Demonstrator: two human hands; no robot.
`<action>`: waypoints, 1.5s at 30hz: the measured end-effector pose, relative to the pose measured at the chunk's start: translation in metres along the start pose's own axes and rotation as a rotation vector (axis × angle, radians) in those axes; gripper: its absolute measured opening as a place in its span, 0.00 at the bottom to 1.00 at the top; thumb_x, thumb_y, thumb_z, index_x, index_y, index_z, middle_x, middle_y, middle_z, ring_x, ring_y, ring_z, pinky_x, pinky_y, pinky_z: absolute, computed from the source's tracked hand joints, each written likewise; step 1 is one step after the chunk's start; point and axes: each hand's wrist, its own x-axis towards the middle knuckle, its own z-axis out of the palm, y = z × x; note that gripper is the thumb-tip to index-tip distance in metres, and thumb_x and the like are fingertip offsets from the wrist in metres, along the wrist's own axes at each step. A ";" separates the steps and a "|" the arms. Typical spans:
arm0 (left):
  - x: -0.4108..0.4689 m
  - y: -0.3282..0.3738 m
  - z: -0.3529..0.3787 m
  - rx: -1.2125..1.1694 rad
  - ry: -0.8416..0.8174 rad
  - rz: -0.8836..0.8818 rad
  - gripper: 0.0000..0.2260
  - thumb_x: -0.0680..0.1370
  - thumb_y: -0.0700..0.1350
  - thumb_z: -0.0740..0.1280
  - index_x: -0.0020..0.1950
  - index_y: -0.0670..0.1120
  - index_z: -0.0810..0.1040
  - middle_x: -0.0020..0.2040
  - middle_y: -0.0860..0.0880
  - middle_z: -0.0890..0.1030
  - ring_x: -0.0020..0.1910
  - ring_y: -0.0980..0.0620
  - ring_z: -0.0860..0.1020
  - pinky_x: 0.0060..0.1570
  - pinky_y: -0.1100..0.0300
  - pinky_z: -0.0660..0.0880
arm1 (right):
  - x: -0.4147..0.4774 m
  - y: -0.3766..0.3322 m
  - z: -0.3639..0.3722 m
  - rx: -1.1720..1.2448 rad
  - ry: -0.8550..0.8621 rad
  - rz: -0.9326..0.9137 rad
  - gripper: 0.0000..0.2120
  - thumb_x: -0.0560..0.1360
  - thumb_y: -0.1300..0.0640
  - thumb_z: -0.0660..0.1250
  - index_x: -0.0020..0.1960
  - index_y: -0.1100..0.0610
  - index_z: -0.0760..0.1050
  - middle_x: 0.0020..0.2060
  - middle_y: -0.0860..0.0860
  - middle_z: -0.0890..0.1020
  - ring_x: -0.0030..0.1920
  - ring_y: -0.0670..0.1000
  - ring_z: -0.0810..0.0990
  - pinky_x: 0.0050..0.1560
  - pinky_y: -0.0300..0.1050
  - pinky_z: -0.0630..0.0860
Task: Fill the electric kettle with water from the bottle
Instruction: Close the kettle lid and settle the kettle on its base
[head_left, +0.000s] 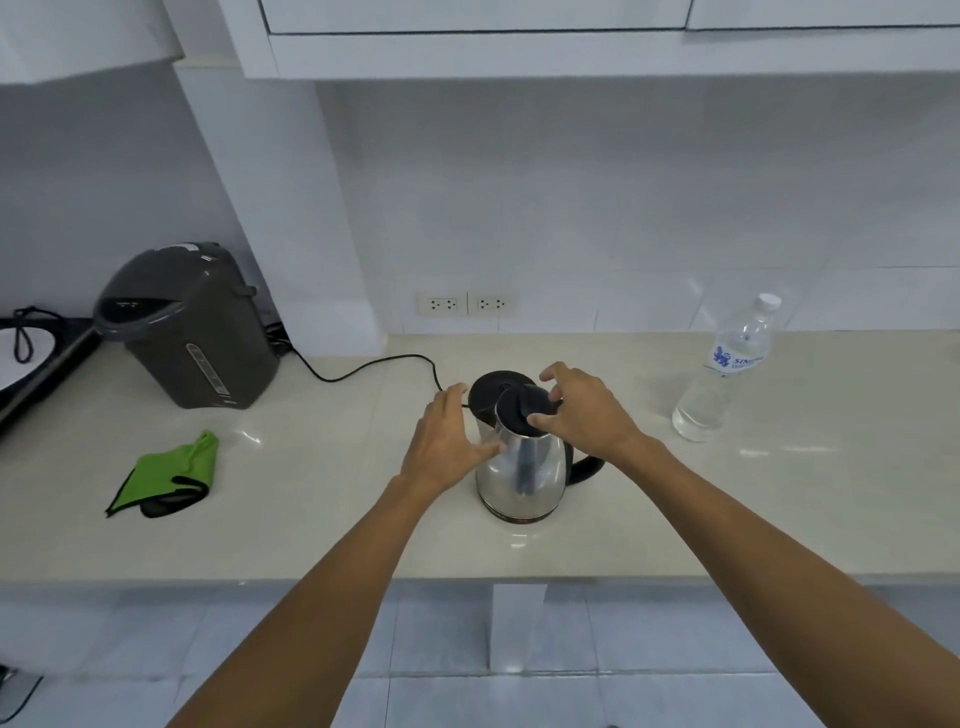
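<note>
On the pale stone countertop (311, 519), right in front of you, sits the shiny stainless-steel electric kettle (522, 473) with its black handle (587, 465) sticking out to your right. It's off its round black power base (491, 389), which sits just behind it with a black cord (363, 366) snaking off to the left.

Your right hand (582, 410) is up on the kettle's black lid (527, 408), thumb and fingers curled around the lid knob, so that grip is pinched on the lid. Can't tell if the lid is lifted at all or still seated. Your left hand (447, 441) is spread loosely with fingers apart, thumb touching the upper left side of the steel body, more bracing than clamping.

The clear plastic water bottle (727, 374) with a white cap and blue label stands upright well off to your right near the tiled wall, nobody touching it, cap on.

Over on the left you've got a dark grey hot-water dispenser pot (192, 327) and a crumpled green cloth with black trim (166, 475) lying flat. Two white wall sockets (466, 304) sit behind the base.
</note>
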 end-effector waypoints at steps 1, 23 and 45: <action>0.002 -0.003 0.001 -0.007 -0.012 -0.018 0.45 0.74 0.55 0.81 0.83 0.46 0.61 0.80 0.46 0.67 0.78 0.44 0.67 0.74 0.50 0.67 | 0.003 0.000 0.003 -0.032 -0.020 -0.012 0.30 0.72 0.46 0.75 0.70 0.53 0.70 0.58 0.53 0.78 0.56 0.53 0.77 0.55 0.47 0.76; 0.041 -0.022 0.018 -0.189 -0.262 -0.045 0.44 0.66 0.58 0.86 0.79 0.51 0.74 0.71 0.51 0.81 0.72 0.50 0.76 0.67 0.58 0.73 | 0.043 0.009 0.012 -0.068 -0.237 -0.132 0.42 0.65 0.37 0.78 0.75 0.45 0.67 0.66 0.50 0.75 0.65 0.53 0.74 0.64 0.48 0.73; 0.041 -0.029 0.027 -0.279 -0.249 -0.089 0.46 0.66 0.56 0.87 0.80 0.50 0.72 0.74 0.47 0.79 0.76 0.48 0.75 0.68 0.54 0.75 | 0.045 0.002 0.019 -0.239 -0.266 -0.097 0.51 0.63 0.33 0.78 0.78 0.55 0.65 0.72 0.51 0.73 0.70 0.55 0.73 0.66 0.49 0.72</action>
